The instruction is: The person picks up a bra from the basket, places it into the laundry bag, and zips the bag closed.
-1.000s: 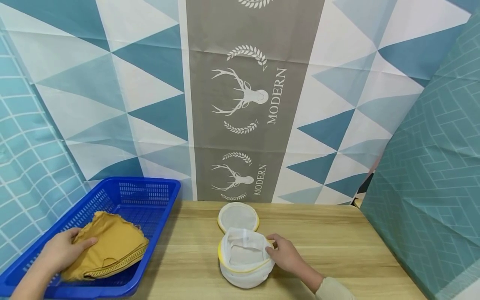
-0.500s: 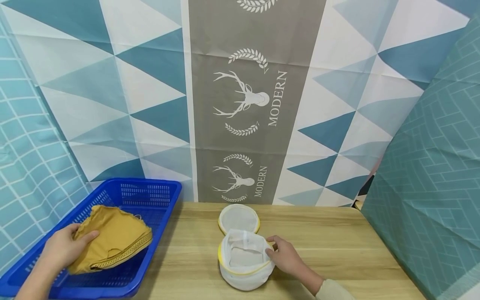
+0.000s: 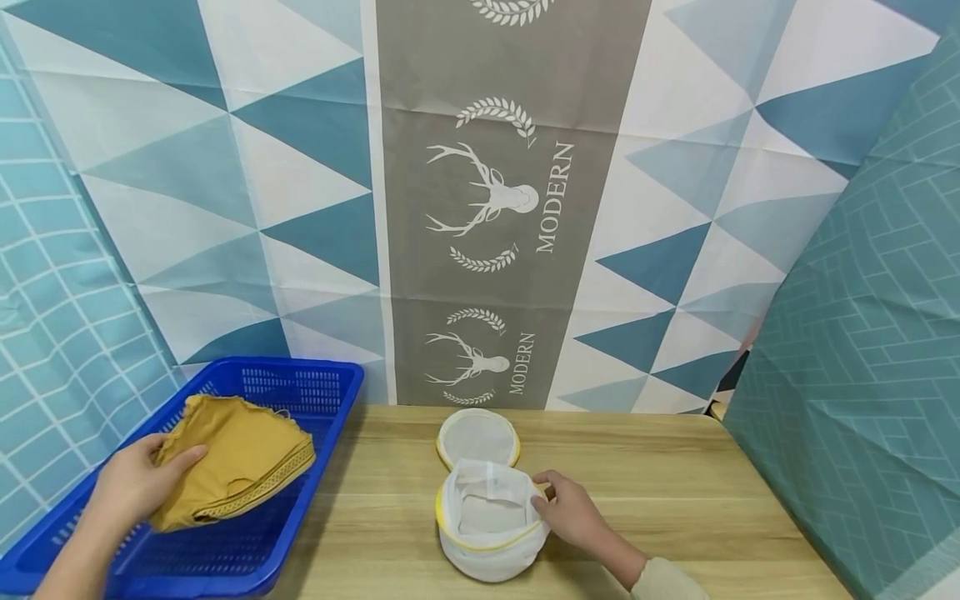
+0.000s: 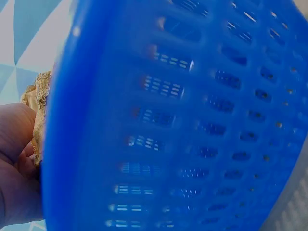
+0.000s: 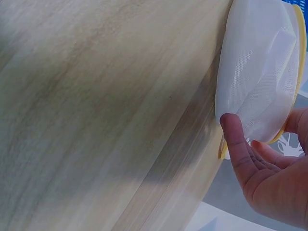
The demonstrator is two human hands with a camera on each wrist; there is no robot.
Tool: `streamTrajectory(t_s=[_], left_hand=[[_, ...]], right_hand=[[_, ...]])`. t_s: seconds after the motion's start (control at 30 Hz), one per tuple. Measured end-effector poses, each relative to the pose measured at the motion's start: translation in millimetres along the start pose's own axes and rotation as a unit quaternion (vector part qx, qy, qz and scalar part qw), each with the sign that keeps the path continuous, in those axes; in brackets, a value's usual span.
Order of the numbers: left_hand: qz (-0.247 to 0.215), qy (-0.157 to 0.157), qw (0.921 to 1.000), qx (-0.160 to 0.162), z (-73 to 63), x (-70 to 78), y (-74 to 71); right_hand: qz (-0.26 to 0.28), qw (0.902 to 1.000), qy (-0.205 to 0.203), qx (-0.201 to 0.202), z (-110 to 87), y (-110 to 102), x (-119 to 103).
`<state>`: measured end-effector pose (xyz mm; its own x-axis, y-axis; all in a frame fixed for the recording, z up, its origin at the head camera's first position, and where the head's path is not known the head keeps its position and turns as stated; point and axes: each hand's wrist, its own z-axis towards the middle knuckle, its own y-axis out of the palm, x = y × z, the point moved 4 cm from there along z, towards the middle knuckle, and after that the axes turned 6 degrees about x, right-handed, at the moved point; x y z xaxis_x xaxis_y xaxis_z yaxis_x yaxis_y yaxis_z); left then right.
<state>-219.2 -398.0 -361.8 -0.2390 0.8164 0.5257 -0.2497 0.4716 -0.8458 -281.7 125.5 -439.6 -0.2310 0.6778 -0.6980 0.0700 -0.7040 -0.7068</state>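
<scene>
In the head view my left hand [image 3: 138, 483] grips a folded mustard-yellow cloth garment [image 3: 236, 454] with a lacy trim along its lower edge, thumb on top. The garment is held over a blue plastic basket [image 3: 330, 475]. My right hand [image 3: 573, 512] pinches the rim of a white mesh laundry bag [image 3: 491, 558] with yellow piping, which stands on the table with its top uncovered. Behind it lies its round mesh lid [image 3: 477, 437], flipped back. In the left wrist view the basket wall [image 4: 192, 120] hides most of the garment [image 4: 39, 110].
The wooden table [image 3: 637, 467] runs back to a wall covering [image 3: 487, 250] printed with triangles and deer heads. A teal brick-patterned sheet [image 3: 862, 333] hangs along the right side, and a blue tiled sheet [image 3: 67, 333] along the left.
My left hand has lifted the yellow garment up and slightly to the right above the basket. The right hand and the mesh bag stay in place.
</scene>
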Motion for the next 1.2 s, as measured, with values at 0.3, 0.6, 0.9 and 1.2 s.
streamTrajectory(t_s=[0.3,0.6,0.9,1.2], left_hand=[[-0.014,0.016,0.9994,0.028,-3.1,20.6,-5.5],[-0.044,0.018,0.9977,0.049,-9.2,36.7,-3.9],[-0.049,0.043,0.9958,0.064,-11.9,52.0,-2.0],[-0.060,0.047,0.9956,0.055,-14.0,62.4,3.3]], right_hand=[[0.000,1.0000,0.002,-0.003,-0.2,0,1],[-0.003,1.0000,-0.003,0.000,0.4,0,0],[-0.003,1.0000,-0.006,0.001,-0.1,1,-1],[-0.006,0.9999,-0.008,0.003,-0.1,2,0]])
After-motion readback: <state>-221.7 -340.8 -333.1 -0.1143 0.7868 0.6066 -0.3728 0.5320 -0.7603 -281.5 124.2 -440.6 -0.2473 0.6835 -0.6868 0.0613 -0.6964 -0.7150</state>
